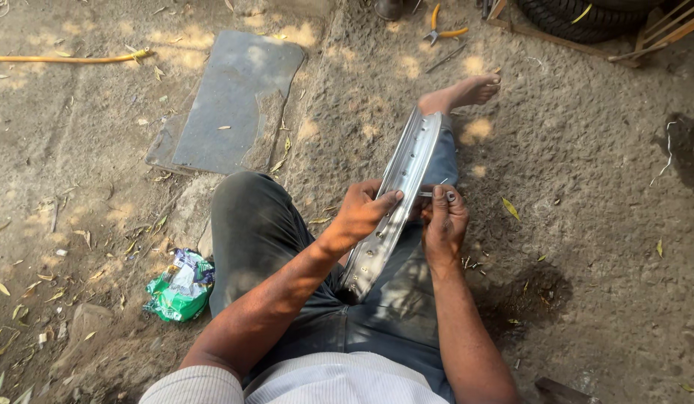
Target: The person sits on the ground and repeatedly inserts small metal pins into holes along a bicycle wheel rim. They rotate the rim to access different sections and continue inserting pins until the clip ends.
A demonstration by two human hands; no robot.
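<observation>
Down on the dirt ground [586,247], seen from the head camera, a person sits with a shiny metal wheel rim [407,176] lying along the lap and outstretched leg, its far end near the bare foot [467,91]. Left hand [362,212] is curled around the rim's edge, thumb pressed on the drilled inner face. Right hand [444,221] pinches a thin spoke [431,191] at the rim, fingers closed on it. A crumpled green wrapper [180,286] lies beside the left knee; yellow-handled pliers [443,31] and a grey slab [231,101] sit well apart
</observation>
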